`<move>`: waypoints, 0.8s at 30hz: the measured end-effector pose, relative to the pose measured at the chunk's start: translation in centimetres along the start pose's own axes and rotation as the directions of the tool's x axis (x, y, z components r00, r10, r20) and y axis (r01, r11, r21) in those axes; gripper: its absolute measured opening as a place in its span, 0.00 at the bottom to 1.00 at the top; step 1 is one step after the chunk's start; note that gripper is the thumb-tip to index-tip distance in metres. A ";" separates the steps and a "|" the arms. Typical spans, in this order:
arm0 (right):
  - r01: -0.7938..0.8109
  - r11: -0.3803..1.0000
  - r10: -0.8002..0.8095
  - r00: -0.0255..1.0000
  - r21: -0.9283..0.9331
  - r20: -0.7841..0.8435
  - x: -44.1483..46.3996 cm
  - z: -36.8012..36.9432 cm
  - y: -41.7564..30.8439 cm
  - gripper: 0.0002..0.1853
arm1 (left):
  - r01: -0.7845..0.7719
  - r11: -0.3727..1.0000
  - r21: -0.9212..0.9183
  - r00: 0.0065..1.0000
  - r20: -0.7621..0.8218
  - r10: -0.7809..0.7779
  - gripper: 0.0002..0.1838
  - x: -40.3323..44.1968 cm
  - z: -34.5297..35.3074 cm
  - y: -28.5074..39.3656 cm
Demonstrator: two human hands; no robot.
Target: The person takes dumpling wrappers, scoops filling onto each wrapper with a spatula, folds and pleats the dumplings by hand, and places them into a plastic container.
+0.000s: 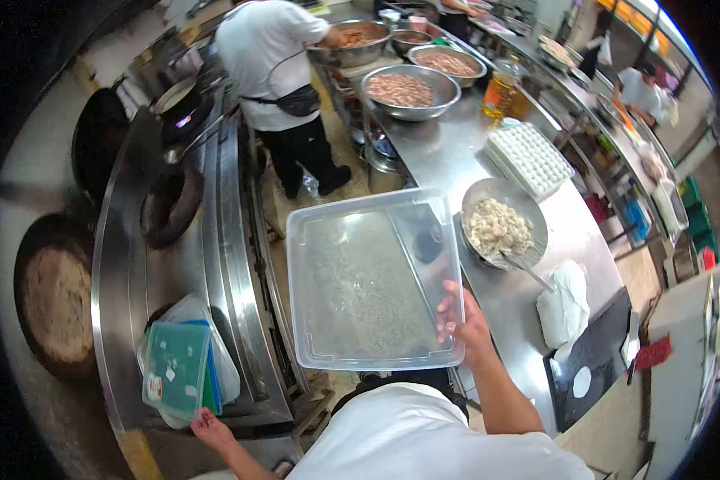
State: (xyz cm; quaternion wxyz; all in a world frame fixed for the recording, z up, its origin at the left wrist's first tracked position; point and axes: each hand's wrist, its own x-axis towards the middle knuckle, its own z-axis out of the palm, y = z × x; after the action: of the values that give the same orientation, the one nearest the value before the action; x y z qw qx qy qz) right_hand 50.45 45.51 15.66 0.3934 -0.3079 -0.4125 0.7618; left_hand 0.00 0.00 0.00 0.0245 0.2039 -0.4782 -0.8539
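Our right hand (464,322) holds a square clear plastic container (352,280) by its right side, fingers seen against it, and the container hangs in front of our white shirt (424,432) over the aisle. We cannot tell whether it is a lid or a shallow tray.

Our left hand (212,432) is at the near corner of a green lid (174,360), touching it with fingers drawn close together; we cannot tell how firmly they grip. The green lid lies over a blue piece (215,364) and a whitish lid (230,360), on the steel stove (240,316).

On the counter (500,308) to our right we see 1 metal bowl (540,200) of pale food with a utensil in it, just beside a tray of eggs (530,158). Nearer to us are a white bag (564,304) and a black board (592,360). Farther off, a person in a white shirt (262,56) reaches toward a large bowl (352,54).
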 end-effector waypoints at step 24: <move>0.608 0.794 -0.507 0.656 -0.006 -0.559 -12.0 -16.4 -10.1 0.51 | 0.384 0.836 0.393 0.052 0.894 -0.444 0.07 -39.7 46.7 -22.1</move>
State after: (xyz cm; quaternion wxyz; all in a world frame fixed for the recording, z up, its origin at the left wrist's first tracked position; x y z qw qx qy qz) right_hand 72.94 45.14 18.47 0.7333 -0.3272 -0.2897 0.5208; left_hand 22.39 59.09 16.13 -0.5306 -0.2498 -0.3243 -0.7422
